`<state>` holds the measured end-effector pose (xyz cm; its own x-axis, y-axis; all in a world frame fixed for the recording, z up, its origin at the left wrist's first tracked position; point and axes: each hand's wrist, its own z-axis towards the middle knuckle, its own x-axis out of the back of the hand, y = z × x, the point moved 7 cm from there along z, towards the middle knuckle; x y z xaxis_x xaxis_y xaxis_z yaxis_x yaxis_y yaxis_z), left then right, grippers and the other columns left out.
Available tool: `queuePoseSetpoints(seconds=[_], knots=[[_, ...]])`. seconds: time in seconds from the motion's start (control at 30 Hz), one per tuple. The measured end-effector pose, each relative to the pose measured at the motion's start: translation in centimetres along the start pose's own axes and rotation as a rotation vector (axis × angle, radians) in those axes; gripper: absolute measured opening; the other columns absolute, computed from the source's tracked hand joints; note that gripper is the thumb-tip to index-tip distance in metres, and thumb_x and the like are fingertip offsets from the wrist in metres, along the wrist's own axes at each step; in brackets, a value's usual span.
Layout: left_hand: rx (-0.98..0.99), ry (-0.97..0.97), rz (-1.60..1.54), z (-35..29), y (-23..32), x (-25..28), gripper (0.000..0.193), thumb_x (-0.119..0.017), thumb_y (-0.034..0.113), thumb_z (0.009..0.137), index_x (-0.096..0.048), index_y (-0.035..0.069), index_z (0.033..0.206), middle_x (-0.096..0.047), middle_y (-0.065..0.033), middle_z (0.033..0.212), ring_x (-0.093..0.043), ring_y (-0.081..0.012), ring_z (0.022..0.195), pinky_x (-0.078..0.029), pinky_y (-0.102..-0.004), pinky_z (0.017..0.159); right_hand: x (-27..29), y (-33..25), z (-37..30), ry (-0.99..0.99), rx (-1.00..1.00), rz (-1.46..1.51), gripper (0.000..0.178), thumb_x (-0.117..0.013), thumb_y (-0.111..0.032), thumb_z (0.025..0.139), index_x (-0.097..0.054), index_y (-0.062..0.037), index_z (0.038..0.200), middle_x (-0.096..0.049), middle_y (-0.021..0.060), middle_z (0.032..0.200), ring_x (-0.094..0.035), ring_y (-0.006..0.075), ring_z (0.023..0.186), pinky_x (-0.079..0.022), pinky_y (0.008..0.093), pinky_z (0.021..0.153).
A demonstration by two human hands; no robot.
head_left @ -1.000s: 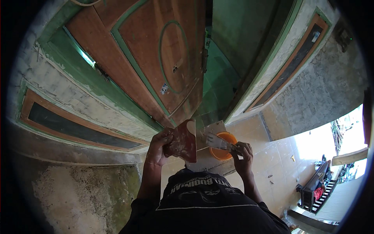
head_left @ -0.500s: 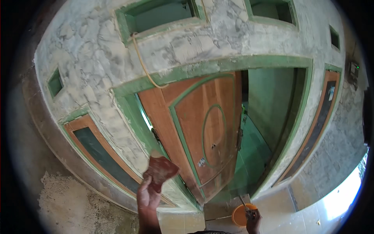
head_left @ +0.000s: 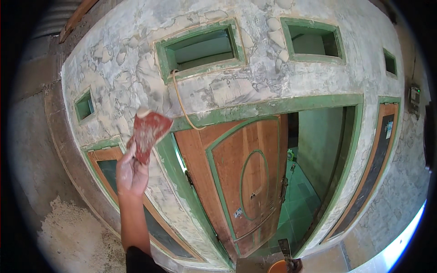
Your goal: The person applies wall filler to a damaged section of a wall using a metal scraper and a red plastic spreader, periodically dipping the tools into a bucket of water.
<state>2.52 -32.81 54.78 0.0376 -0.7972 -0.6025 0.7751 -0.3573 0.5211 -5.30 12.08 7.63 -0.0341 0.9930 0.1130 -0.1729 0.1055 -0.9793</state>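
My left hand (head_left: 132,172) is raised in front of the wall left of the door, its fingers closed on the lower end of a flat reddish-brown putty board (head_left: 149,132). Pale smears cover the board's face, and a lump of cream putty sits on its top edge. Low at the bottom edge, my right hand (head_left: 297,265) is partly cut off. It is closed around a scraper whose flat dark blade (head_left: 284,247) points up. Beside this hand is an orange bucket (head_left: 276,267), only its upper part in view.
A brown wooden door (head_left: 246,182) stands ajar in a green frame (head_left: 273,107). The patchy grey wall (head_left: 136,59) has green-framed openings, and a yellowish cord (head_left: 181,102) hangs from one. Narrow wood-framed panes (head_left: 109,170) flank the doorway.
My left hand has lifted the board up and to the left, higher along the wall. The view has tilted upward, so the bucket and my right hand sit lower and are more cut off.
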Motion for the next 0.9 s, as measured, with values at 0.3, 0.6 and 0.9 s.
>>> queuePoseSetpoints(seconds=[0.3,0.6,0.9], knots=[[-0.153,-0.301,0.154,12.3,3.6,-10.9,0.027,-0.052,0.004,0.087,-0.048,-0.002,0.113,-0.056,-0.0118,0.11,-0.056,-0.0197,0.102,-0.046,-0.0295,0.092,0.3,3.2,0.1,0.003,-0.131,0.245,0.018,-0.048,-0.007,0.088,-0.056,-0.0052,0.104,-0.052,0.0089,0.091,-0.048,0.0212,0.086,-0.039,0.031,0.082],[-0.89,0.032,0.701,20.9,9.8,-19.5,0.019,-0.056,0.007,0.08,-0.063,-0.002,0.095,-0.064,-0.0093,0.077,-0.061,-0.0229,0.068,-0.047,-0.0337,0.065,1.3,4.4,0.6,0.087,-0.015,0.162,0.015,-0.046,-0.005,0.087,-0.056,-0.0036,0.099,-0.05,0.0077,0.087,-0.046,0.0193,0.083,-0.038,0.0293,0.078],[-1.495,-0.027,1.725,24.8,7.4,-26.8,0.023,-0.048,0.006,0.077,-0.063,0.002,0.094,-0.06,-0.0268,0.086,-0.059,-0.0416,0.083,-0.047,-0.0468,0.078,1.3,5.7,1.6,0.126,0.083,0.207,0.013,-0.045,-0.002,0.087,-0.055,-0.002,0.094,-0.047,0.0064,0.083,-0.044,0.0174,0.08,-0.038,0.0277,0.073]])
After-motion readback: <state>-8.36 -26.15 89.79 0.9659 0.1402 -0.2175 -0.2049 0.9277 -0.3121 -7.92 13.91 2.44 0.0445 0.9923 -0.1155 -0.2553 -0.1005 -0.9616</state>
